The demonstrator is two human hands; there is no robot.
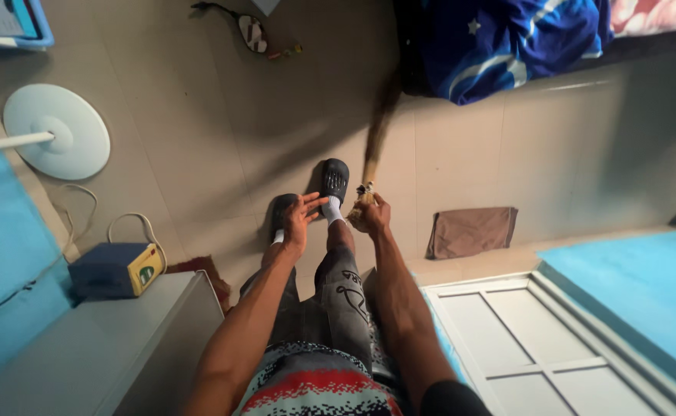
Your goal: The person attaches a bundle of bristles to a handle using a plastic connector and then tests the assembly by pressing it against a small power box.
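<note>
Striped shirt (319, 385) in red, white and dark bands filled the bottom edge, nearest the camera; grey printed trousers (342, 296) ran down from it to two black clogs (335, 179) worn over white socks on the tiled floor (199, 139).

Right hand (372, 216): fist closed round the bound top of a straw hand broom (375, 131). Bristles slanted up and away toward the bed, blurred, their tips at the bed's edge.

Left hand (298, 219): open, fingers spread, holding nothing; it hung over the left foot, just beside the broom hand.

Blue bedcover (507, 38) with pale stars hung over the bed side at top right.

Brown cloth (470, 231) lay flat on the floor, right of the broom hand.

White panelled door (538, 347) occupied the lower right.

Round white fan base (57, 131) stood at left, with its pole.

Blue box (115, 270) with a yellow end sat near a looped white cable (134, 223), beside a grey cabinet top (99, 347).

Dark sandal (252, 32) lay near the top edge.
</note>
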